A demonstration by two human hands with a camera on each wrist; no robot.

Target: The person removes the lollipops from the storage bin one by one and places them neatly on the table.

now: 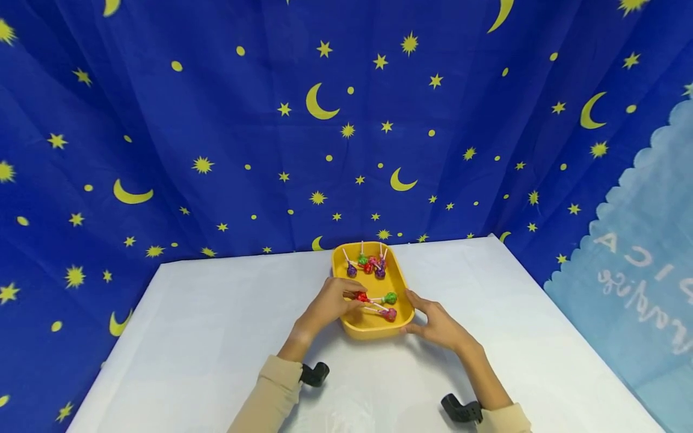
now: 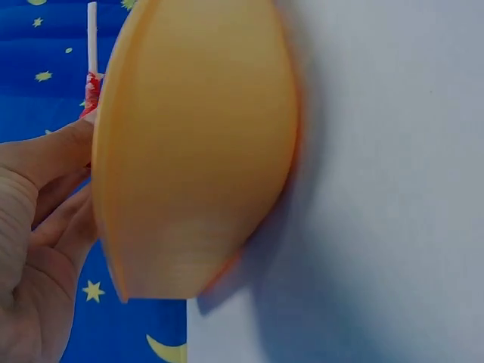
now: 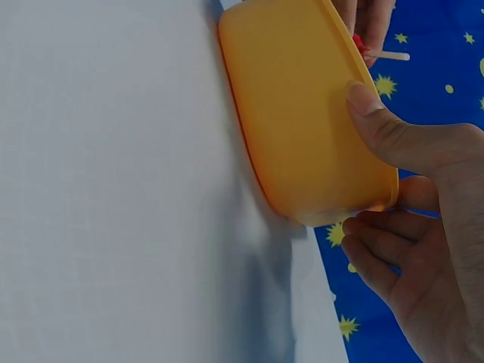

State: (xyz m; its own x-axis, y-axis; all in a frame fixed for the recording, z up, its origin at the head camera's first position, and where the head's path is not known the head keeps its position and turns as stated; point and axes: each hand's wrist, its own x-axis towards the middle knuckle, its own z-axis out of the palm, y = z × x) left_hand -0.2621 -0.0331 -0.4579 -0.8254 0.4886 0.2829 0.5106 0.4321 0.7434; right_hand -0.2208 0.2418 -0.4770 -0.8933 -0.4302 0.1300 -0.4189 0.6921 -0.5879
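A yellow plastic tray [image 1: 373, 332] with rounded corners stands on the white table, several wrapped lollipops inside it. My left hand [image 1: 326, 302] reaches over the tray's left rim and pinches a red lollipop [image 1: 361, 296] by its head; its white stick shows in the left wrist view. Beside it, in the near half, lie a green lollipop [image 1: 390, 297] and a pink lollipop [image 1: 390, 314]. Purple, green and red ones are gathered at the far end, among them a purple lollipop [image 1: 352, 271]. My right hand [image 1: 438, 325] holds the tray's near right corner, thumb [image 3: 367, 102] against the outer wall.
The white table [image 1: 216, 337] stretches out on both sides of the tray. A blue curtain [image 1: 243, 120] with yellow moons and stars hangs right behind the table's far edge. At the right hangs a light blue cloth [image 1: 639, 288] with white lettering. Black cameras are strapped to both wrists.
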